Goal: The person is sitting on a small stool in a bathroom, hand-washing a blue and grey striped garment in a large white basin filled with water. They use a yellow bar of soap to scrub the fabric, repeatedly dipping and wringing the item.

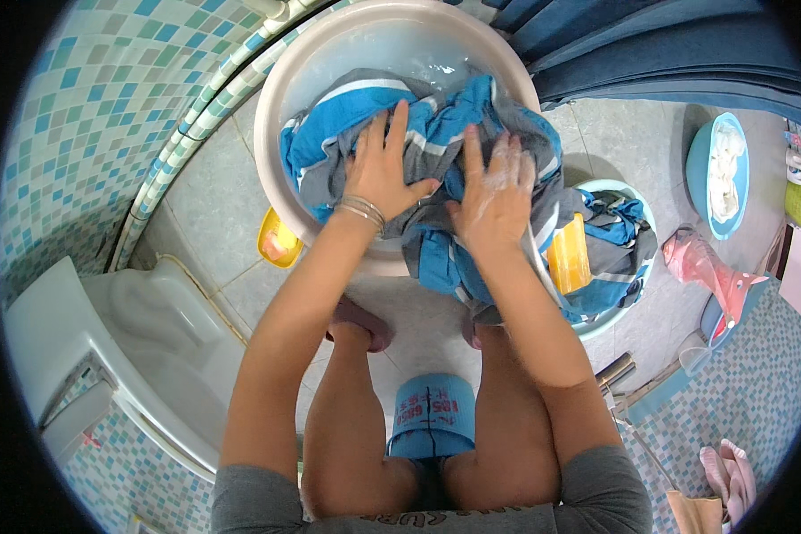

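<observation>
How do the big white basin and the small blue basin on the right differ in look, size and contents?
The white basin is much larger than the blue basin. The white basin holds water and a blue-grey striped cloth that both hands press; the blue basin holds something white and stands untouched. Both are round and rest on the tiled floor.

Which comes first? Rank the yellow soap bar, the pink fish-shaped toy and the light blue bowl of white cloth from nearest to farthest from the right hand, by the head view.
From the right hand, which presses on the blue and grey striped cloth:
1. Yellow soap bar: just right of the hand, on the cloth in the smaller basin.
2. Pink fish-shaped toy: further right, on the floor.
3. Light blue bowl of white cloth: far right, beyond the toy by a small margin.
</observation>
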A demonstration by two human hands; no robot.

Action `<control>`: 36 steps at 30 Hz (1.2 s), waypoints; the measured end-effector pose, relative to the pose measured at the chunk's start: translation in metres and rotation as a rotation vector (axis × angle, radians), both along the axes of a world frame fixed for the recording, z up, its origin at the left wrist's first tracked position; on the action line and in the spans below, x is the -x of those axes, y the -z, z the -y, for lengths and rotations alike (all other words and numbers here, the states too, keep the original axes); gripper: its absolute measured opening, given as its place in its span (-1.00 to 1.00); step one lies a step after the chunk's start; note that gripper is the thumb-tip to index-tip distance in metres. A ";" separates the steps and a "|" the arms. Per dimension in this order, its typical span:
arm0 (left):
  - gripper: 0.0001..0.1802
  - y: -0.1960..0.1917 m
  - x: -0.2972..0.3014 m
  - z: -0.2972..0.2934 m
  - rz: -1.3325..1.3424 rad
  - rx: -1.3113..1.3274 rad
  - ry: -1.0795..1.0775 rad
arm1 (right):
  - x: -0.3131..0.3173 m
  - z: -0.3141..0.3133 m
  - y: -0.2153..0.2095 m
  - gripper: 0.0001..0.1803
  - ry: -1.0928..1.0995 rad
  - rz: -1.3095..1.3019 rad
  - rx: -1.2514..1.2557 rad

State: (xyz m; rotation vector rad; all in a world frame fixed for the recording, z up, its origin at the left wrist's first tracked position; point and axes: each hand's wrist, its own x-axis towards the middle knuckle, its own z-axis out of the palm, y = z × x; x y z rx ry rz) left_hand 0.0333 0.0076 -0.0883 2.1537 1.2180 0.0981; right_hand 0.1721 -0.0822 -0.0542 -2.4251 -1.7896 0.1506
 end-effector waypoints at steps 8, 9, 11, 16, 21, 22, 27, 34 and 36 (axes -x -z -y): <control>0.25 -0.004 0.009 -0.036 -0.186 -0.058 -0.010 | -0.053 0.025 -0.012 -0.71 0.303 -1.049 -0.217; 0.23 -0.024 0.000 -0.024 -0.117 -0.126 0.051 | -0.058 0.028 -0.019 -0.71 0.346 -1.168 -0.244; 0.22 -0.025 -0.011 -0.004 0.023 -0.191 0.283 | -0.062 0.032 -0.034 -0.70 0.421 -1.420 -0.301; 0.12 0.016 -0.017 -0.041 -0.026 -0.280 0.362 | -0.063 0.047 -0.021 -0.69 0.322 -1.930 -0.481; -0.35 -0.019 -0.009 -0.064 0.262 0.285 0.241 | -0.075 0.030 -0.011 -0.73 0.919 -1.886 -0.607; -0.37 -0.025 -0.010 -0.053 0.384 0.302 0.174 | -0.078 0.024 -0.008 -0.76 0.984 -1.810 -0.612; -0.62 -0.050 -0.026 0.047 0.658 0.064 0.037 | -0.028 -0.023 -0.032 -0.64 0.857 -1.696 -0.352; -0.68 0.001 -0.063 0.022 0.714 -0.048 -0.479 | -0.005 -0.019 -0.026 -0.69 0.972 -1.775 -0.375; -0.71 -0.024 -0.069 0.034 0.814 0.059 -0.325 | -0.026 -0.011 -0.005 -0.69 0.943 -2.059 -0.412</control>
